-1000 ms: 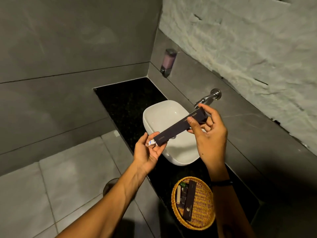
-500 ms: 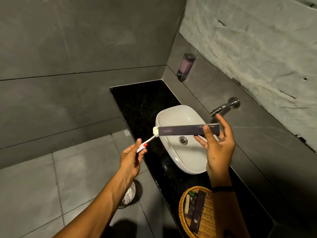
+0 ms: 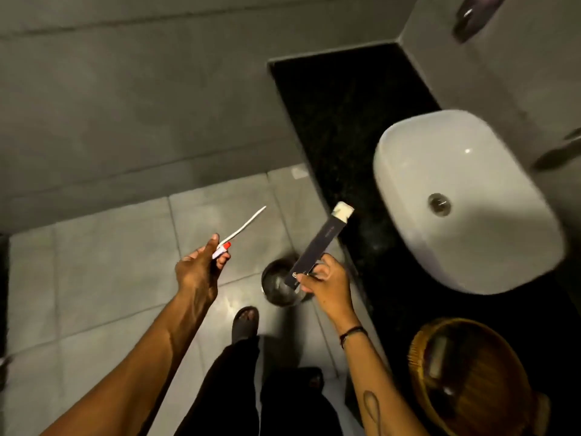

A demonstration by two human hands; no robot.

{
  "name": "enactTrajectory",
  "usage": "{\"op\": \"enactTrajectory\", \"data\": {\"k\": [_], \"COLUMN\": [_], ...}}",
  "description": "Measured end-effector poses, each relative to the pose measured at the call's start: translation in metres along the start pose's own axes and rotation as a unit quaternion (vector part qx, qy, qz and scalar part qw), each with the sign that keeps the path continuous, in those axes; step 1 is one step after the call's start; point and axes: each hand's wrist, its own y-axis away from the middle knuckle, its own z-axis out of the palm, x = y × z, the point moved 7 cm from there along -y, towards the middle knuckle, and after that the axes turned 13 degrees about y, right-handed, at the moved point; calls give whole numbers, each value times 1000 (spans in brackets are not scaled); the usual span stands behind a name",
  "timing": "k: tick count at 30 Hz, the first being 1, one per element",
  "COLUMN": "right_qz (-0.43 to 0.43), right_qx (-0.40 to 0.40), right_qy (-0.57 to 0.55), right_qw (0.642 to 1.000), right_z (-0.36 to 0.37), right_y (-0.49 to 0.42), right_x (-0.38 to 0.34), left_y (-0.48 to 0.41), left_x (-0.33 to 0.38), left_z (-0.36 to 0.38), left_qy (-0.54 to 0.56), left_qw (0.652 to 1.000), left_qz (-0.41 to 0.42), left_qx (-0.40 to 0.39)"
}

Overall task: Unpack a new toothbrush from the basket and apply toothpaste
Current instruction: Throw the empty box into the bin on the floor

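Note:
My left hand (image 3: 198, 270) grips a white toothbrush (image 3: 242, 228) by its red-tipped handle end, out over the floor tiles, with its thin end pointing up and right. My right hand (image 3: 325, 283) holds the long dark toothbrush box (image 3: 317, 247) by its lower end; the white open flap is at the top. The box hangs above a round metal bin (image 3: 278, 286) on the floor. The woven basket (image 3: 418, 350) with dark packets in it sits on the black counter at the lower right.
A white basin (image 3: 465, 202) stands on the black counter (image 3: 342, 121), with a wall tap (image 3: 556, 152) to its right. A soap dispenser (image 3: 471, 17) hangs on the wall at the top right. My sandalled foot (image 3: 245, 322) is beside the bin.
The toothbrush has come fully out of the box. Both hands have dropped from over the basin to over the floor, and the box now hangs above the bin. My view has tilted down.

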Motion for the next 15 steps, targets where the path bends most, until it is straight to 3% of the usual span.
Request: {"op": "enactTrajectory", "data": {"k": [7,15], "right_qz": [73,117], "right_qx": [-26,-31], "right_qy": [237,275], "right_qw": [968,954], "right_z": [107,156], "right_y": [-156,-255], "right_x": [187,321], "left_y": [-150,-227], "left_x": [-109,-197], "left_z": [-111,-162], "left_qy": [-69,-132], "left_qw": [996,990], "left_qz": [-22,-36], "left_qx": [48,30]}}
